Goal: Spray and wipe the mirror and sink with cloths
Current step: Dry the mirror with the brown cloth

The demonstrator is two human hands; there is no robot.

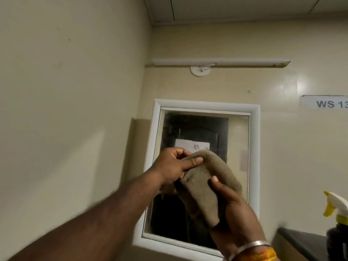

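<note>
1. Cloth (pixel 205 183), one, brown, sits lower centre of the frame, pinched at its top by the left hand (pixel 173 166) and gripped from below by the right hand (pixel 233 208).
2. Both hands and the cloth cover the middle of the one white-framed mirror (pixel 195 129).
3. One spray bottle (pixel 337 213) stands at the lower right edge on a dark counter (pixel 301 240).

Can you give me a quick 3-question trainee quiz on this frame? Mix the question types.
1. True or false: both hands grip the cloth.
2. Multiple choice: where is the spray bottle? A) in the left hand B) on the dark counter at the right edge C) on top of the mirror frame
3. Fill in: the sign on the right wall starts with the letters ___.

Key: 1 true: the left hand pinches the upper end, the right hand holds the lower part. 2 B. 3 WS.
</note>
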